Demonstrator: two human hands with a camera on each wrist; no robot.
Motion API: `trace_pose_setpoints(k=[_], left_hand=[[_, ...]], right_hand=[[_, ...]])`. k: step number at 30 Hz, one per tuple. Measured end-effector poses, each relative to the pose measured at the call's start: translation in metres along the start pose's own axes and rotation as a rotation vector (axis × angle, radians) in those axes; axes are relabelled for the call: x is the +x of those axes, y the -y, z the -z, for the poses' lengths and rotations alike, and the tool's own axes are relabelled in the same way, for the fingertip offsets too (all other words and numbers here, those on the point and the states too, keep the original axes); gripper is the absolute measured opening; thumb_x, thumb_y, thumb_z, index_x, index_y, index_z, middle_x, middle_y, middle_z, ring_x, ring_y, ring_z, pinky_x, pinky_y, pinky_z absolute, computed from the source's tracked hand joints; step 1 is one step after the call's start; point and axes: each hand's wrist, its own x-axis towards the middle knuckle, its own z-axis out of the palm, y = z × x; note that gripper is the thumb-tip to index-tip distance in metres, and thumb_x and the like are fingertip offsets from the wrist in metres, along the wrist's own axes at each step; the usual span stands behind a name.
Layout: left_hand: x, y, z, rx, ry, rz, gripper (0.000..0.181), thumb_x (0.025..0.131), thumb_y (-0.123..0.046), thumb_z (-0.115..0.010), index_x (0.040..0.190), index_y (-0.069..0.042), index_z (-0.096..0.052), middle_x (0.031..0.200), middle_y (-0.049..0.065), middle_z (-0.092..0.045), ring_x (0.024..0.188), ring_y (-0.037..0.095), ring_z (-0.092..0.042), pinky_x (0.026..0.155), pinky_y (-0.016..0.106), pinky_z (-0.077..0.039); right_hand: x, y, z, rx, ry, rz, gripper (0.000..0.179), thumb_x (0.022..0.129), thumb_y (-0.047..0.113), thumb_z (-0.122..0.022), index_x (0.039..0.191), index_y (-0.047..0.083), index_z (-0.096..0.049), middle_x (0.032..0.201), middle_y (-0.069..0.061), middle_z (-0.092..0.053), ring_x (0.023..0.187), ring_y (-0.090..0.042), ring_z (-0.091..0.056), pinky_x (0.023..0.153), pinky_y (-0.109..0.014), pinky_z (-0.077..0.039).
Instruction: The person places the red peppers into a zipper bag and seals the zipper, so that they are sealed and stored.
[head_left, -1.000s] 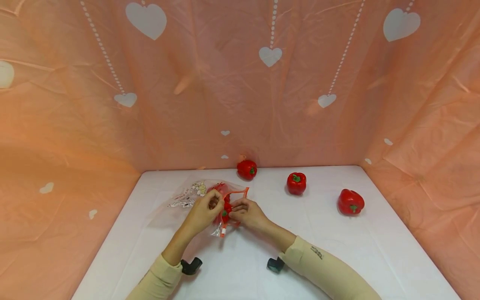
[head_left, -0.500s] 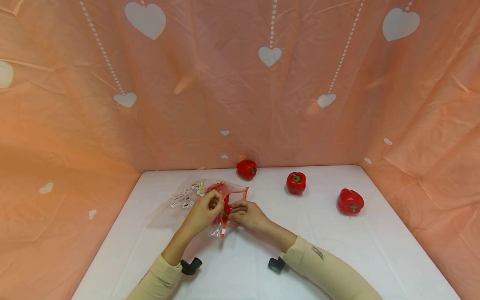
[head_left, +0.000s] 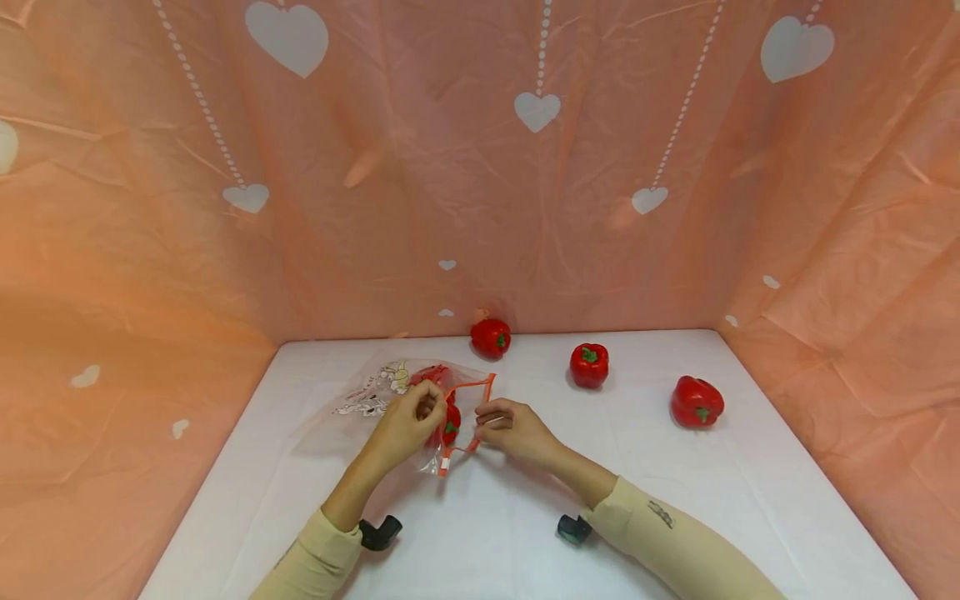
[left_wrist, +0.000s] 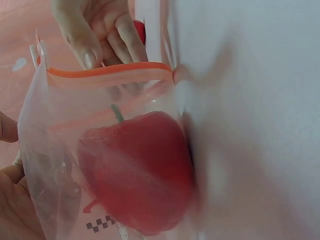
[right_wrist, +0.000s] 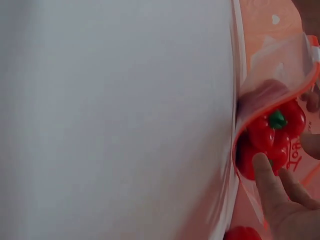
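A clear plastic zip bag (head_left: 364, 407) with an orange edge and printed figures lies on its side, its mouth standing open to the right. Inside it are red bell peppers: one (head_left: 452, 425) sits near the mouth with its green stem facing out, and another (right_wrist: 248, 162) is partly hidden behind it in the right wrist view. My left hand (head_left: 414, 419) pinches the bag's upper rim between thumb and fingers. Just outside the mouth, my right hand (head_left: 517, 430) holds nothing, its fingers loosely bent beside the orange edge.
Three more red bell peppers stand loose on the white table (head_left: 645, 483): one (head_left: 491, 338) by the back edge, one (head_left: 589, 366) right of it, one (head_left: 697, 402) farther right. Black wrist camera mounts (head_left: 380, 533) hang under the sleeves. A peach curtain (head_left: 480, 208) encloses the table.
My right hand has drawn back to the right, away from the pepper at the bag's mouth, which stays inside. My left hand keeps its pinch on the rim.
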Motion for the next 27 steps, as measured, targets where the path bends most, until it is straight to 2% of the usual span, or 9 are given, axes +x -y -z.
trace_pose_setpoints(k=[3, 12, 18, 27], left_hand=[[0.0, 0.0, 0.0, -0.002, 0.003, -0.006, 0.007, 0.103, -0.009, -0.067, 0.099, -0.013, -0.063, 0.089, -0.001, -0.065, 0.083, 0.015, -0.06, 0.079, 0.029, -0.051], [-0.002, 0.001, 0.001, -0.004, 0.015, -0.009, 0.007, 0.103, -0.008, -0.067, 0.1, -0.013, -0.063, 0.09, -0.001, -0.065, 0.085, 0.016, -0.06, 0.079, 0.029, -0.051], [-0.002, 0.001, 0.002, -0.003, 0.013, -0.01, 0.007, 0.103, -0.008, -0.067, 0.1, -0.013, -0.063, 0.09, -0.001, -0.065, 0.085, 0.016, -0.059, 0.079, 0.028, -0.05], [-0.002, 0.002, 0.002, -0.009, 0.013, -0.015, 0.006, 0.103, -0.008, -0.065, 0.099, -0.013, -0.063, 0.09, -0.001, -0.064, 0.084, 0.015, -0.059, 0.078, 0.027, -0.05]], right_hand=[[-0.004, -0.001, 0.008, -0.02, 0.0, 0.025, 0.039, 0.098, 0.003, -0.074, 0.131, -0.014, -0.062, 0.126, -0.031, -0.07, 0.112, -0.039, -0.074, 0.089, -0.032, -0.061], [-0.017, 0.004, 0.038, -0.154, -0.057, 0.025, 0.041, 0.098, 0.009, -0.077, 0.133, -0.009, -0.064, 0.128, -0.029, -0.07, 0.113, -0.036, -0.073, 0.092, -0.036, -0.061], [-0.021, 0.005, 0.055, -0.191, -0.103, 0.04, 0.04, 0.098, 0.009, -0.078, 0.131, -0.007, -0.065, 0.128, -0.028, -0.069, 0.114, -0.036, -0.073, 0.095, -0.039, -0.061], [-0.024, 0.01, 0.082, -0.301, -0.168, 0.053, 0.039, 0.097, 0.009, -0.079, 0.131, -0.006, -0.066, 0.13, -0.028, -0.069, 0.118, -0.042, -0.07, 0.103, -0.052, -0.056]])
